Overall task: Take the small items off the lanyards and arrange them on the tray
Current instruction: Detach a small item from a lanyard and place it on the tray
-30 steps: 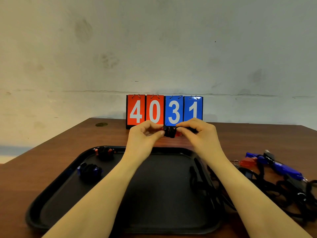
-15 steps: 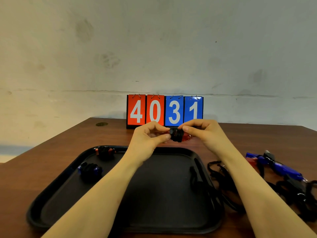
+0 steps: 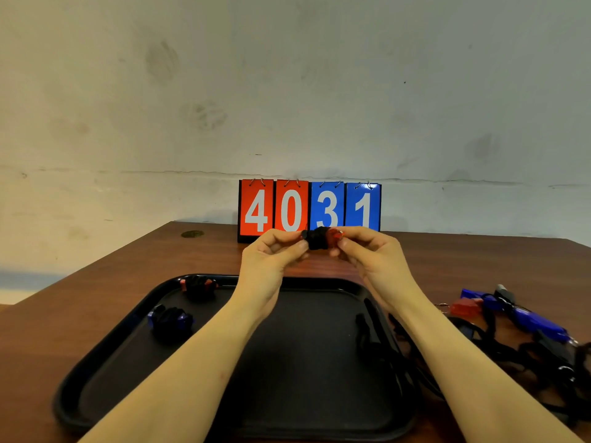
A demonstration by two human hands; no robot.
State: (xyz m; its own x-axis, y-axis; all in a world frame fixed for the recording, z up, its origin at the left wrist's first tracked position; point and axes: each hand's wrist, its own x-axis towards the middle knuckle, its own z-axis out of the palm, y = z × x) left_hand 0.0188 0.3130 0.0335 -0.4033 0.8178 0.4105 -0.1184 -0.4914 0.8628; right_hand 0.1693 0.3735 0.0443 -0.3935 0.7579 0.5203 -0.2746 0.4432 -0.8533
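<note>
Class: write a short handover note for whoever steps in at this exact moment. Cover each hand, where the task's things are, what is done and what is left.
Left hand and right hand: both pinch one small red and black item, held up above the tray's far edge.
Done: a red item and a blue item lie at the tray's left side.
Left: set the held item down; then work through the tangle of lanyards right of the tray, with red and blue pieces among them. One black strap lies over the tray's right rim.
</note>
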